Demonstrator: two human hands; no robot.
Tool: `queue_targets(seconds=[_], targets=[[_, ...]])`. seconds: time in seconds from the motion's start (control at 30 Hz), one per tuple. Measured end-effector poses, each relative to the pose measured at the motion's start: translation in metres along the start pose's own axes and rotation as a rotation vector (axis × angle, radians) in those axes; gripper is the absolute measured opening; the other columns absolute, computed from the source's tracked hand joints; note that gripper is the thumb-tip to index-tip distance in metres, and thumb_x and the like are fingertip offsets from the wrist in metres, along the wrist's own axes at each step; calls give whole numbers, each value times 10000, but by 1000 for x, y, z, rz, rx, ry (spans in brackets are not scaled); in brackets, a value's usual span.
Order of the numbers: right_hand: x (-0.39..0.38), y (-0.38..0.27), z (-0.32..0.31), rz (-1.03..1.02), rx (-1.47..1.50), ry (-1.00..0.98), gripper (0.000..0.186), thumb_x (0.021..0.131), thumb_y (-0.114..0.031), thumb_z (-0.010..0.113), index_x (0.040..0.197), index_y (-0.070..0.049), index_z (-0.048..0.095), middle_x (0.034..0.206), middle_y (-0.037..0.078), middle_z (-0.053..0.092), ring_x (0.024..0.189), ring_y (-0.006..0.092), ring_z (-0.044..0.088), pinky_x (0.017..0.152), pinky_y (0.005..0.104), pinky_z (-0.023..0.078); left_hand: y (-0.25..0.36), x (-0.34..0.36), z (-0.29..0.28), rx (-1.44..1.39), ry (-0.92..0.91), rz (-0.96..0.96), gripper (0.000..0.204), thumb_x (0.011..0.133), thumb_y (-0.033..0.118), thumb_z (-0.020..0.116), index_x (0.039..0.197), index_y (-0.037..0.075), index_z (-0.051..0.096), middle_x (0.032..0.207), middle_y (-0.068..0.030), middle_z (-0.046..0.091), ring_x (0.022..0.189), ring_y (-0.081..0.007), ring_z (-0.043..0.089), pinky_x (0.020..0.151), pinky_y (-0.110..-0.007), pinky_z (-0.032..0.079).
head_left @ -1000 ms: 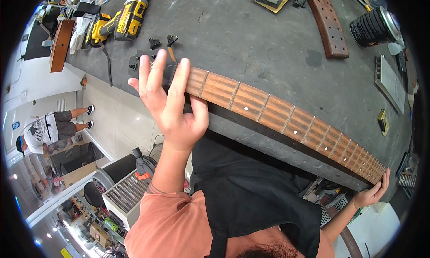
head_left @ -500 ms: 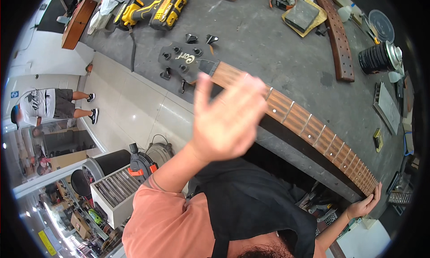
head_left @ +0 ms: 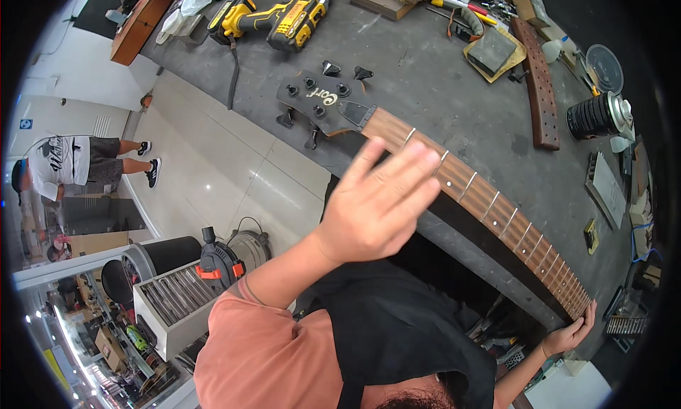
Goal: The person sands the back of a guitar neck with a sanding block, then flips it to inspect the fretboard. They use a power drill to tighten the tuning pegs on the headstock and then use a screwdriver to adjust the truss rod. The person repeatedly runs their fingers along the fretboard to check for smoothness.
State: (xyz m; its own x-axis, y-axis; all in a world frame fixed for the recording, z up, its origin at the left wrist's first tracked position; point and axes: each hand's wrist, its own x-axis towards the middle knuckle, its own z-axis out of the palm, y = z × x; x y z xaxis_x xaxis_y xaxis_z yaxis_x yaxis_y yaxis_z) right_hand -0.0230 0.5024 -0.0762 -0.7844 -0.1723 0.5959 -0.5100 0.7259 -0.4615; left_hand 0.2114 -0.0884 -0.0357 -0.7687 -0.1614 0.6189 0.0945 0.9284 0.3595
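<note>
A bass guitar neck (head_left: 489, 205) with a dark headstock (head_left: 306, 102) and a brown fretted fingerboard lies diagonally along the bench's near edge. Its black tuning pegs (head_left: 330, 68) stick out on both sides of the headstock. Over the neck's near side, by the first frets, my left hand (head_left: 379, 207) is open with its fingers stretched out. Whether it touches the wood, I cannot tell. At the far right end of the fingerboard, my right hand (head_left: 572, 332) has its fingers around the heel of the neck.
On the dark workbench (head_left: 411, 61) lie a yellow and black cordless drill (head_left: 284, 19), a drilled wooden bar (head_left: 540, 90), a dark block on yellow sandpaper (head_left: 491, 54) and a black can (head_left: 596, 117). A shop vacuum (head_left: 223, 263) stands at lower left. Another person (head_left: 71, 161) stands beyond it.
My left hand has slid slightly right and lower, and looks less blurred. The whole view has shifted a little; my right hand stays at the neck's end.
</note>
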Motion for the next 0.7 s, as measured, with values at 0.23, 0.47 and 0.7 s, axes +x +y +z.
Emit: queue_targets(seconds=[0.23, 0.47, 0.7], targets=[[1, -2, 3, -16, -11, 9, 417, 1195, 14, 411, 1492, 134, 678, 1642, 254, 690, 1558, 381, 634, 1368, 495, 435, -40, -3, -25, 157, 217, 39, 528, 853, -78, 788, 1352, 93, 800, 1359, -119, 832, 1268, -325, 779, 1298, -597, 459], [2, -2, 4, -11, 1, 13, 417, 1179, 31, 422, 1489, 127, 685, 1642, 246, 695, 1554, 379, 639, 1361, 492, 442, -79, -13, -48, 336, 283, -236, 388, 1016, 25, 776, 1404, 29, 781, 1444, -142, 802, 1425, -384, 715, 1285, -543, 476], [0, 0, 4, -18, -5, 14, 416, 1172, 39, 425, 1480, 120, 691, 1639, 242, 697, 1553, 377, 640, 1358, 491, 447, -92, -27, -35, 283, 285, -276, 399, 1029, 99, 793, 1426, 56, 780, 1448, -111, 795, 1442, -352, 696, 1278, -549, 453]])
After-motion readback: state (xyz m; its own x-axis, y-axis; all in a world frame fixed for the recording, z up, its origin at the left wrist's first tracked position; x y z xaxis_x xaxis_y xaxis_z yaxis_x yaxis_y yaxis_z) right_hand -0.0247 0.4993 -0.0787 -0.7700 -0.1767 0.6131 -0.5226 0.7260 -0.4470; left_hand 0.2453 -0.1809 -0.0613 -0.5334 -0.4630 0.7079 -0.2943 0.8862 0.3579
